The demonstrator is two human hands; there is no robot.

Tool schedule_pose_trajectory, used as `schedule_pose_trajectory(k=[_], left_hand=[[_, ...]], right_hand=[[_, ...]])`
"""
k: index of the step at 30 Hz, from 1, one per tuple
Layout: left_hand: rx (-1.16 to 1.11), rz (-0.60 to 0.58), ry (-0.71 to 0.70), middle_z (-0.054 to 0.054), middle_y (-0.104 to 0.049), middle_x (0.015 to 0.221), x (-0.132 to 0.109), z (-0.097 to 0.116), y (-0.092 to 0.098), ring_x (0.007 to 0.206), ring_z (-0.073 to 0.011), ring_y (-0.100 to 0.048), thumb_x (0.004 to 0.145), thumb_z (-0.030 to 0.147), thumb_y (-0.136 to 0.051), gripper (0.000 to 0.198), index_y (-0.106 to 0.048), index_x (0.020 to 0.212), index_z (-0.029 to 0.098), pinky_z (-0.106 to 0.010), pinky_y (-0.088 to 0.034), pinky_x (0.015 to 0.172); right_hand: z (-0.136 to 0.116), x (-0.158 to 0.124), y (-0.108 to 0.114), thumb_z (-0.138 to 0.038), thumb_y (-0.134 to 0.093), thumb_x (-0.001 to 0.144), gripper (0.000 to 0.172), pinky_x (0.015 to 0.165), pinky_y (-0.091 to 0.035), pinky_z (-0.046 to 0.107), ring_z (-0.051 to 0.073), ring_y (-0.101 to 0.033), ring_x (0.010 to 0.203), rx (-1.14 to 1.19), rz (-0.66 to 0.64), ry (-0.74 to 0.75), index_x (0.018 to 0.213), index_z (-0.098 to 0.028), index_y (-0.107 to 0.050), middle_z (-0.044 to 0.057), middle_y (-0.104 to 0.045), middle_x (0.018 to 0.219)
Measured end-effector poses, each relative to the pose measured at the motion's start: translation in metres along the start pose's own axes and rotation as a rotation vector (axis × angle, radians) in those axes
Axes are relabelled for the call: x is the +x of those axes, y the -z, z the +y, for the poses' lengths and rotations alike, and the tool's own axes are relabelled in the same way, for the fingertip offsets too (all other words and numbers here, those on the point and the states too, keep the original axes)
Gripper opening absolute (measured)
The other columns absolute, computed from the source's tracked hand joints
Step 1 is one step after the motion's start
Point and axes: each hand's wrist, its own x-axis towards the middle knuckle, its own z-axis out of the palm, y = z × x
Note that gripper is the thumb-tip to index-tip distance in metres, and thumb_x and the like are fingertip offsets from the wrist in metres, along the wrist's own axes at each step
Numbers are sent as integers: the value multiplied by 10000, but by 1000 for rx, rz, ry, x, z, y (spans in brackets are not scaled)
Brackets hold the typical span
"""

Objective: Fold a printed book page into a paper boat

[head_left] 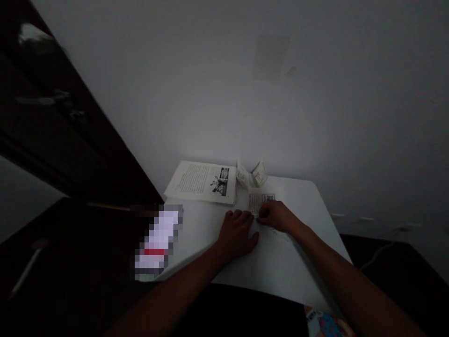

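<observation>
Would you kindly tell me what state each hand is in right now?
Left hand: open, palm down over the white table.
Right hand: curled at the small printed paper; whether it grips it cannot be told.

Counted: 2 hands at center, 1 left hand [235, 236] and 1 right hand [277, 215]; 1 white table [303, 193]; 3 papers mid-frame, namely 1 printed page stack [192, 182], 1 folded paper [260, 174] with 2 raised flaps, 1 small printed sheet [256, 199]; 1 pixelated item [157, 243] lower left; 1 door [35, 77], upper left; 2 wall patches [270, 58], upper right.
</observation>
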Motion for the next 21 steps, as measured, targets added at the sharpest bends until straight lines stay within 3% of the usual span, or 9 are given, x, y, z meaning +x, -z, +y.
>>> schedule_pose_trajectory(k=[21], left_hand=[[21,3,1,-80,-573,1118,0,0,0,1008,-256,-472,776,410,-524,395,-547,1107,195,-438,-320,891]], right_hand=[[-4,-4,5,-234,-646,629,59,569,-413,220,142,-603,614,-12,-34,-10,636,-185,-677,16,-673,647]])
